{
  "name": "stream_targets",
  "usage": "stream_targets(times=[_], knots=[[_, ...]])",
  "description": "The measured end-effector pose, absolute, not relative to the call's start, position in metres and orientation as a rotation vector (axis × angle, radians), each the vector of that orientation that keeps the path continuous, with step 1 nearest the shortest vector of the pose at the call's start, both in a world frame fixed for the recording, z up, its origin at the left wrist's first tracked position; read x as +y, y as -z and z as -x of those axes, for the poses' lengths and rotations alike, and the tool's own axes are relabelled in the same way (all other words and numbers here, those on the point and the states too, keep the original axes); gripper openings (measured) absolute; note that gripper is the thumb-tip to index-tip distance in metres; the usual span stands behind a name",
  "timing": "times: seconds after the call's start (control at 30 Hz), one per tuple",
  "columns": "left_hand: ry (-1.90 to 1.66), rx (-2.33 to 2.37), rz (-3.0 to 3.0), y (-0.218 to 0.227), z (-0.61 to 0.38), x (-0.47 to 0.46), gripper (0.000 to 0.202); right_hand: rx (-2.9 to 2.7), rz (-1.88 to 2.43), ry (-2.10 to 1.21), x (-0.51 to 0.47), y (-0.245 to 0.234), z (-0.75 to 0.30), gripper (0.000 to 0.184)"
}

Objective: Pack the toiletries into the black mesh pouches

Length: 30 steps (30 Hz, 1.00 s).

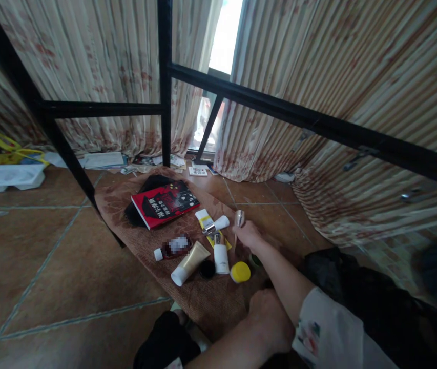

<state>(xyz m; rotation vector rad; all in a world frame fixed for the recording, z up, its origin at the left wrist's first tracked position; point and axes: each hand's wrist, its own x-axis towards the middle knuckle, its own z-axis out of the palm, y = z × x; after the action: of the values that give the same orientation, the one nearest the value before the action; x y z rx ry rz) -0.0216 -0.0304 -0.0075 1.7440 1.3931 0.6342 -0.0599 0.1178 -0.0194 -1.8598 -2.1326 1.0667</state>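
Note:
My right hand (248,234) reaches over the far right side of the brown cloth-covered surface (199,302), its fingers closed round a shiny, silvery-pink cap-like piece (240,218). Closer to me, my left hand (266,307) is curled at the near right edge; whatever its fingers hold is hidden. Between them stands a yellow-lidded jar (240,272), beside a dark green jar (255,260) partly behind my right forearm. Left of these lie a white bottle with a metallic cap (221,256), a black round lid (207,269) and a gold tube (191,261).
A dark bottle with a white cap (175,246), a yellow tube (203,218) and a small white bottle (218,224) lie nearby. A red-and-black book (164,202) rests farther back. A black metal frame (165,92) rises behind; a black bag (356,287) sits right.

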Motion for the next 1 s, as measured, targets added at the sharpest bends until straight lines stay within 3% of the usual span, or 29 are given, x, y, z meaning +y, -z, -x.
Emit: stream_targets(times=[0.17, 0.4, 0.6, 1.0], knots=[[-0.62, 1.566, -1.597, 0.0, 0.016, -0.031, 0.042, -1.82, 1.509, -1.381, 0.103, -0.031, 0.03, 0.025], [-0.645, 1.613, -1.62, -0.001, 0.017, -0.03, 0.044, -1.304, 0.986, -1.544, 0.045, -0.089, -0.048, 0.025], [-0.772, 1.532, -1.577, 0.0, 0.015, -0.026, 0.036, -1.042, 0.869, -1.461, 0.001, -0.074, -0.101, 0.029], [-0.986, 1.391, -1.559, 0.015, 0.012, -0.015, 0.04, -1.084, 0.954, -1.272, -0.015, -0.036, -0.16, 0.035]])
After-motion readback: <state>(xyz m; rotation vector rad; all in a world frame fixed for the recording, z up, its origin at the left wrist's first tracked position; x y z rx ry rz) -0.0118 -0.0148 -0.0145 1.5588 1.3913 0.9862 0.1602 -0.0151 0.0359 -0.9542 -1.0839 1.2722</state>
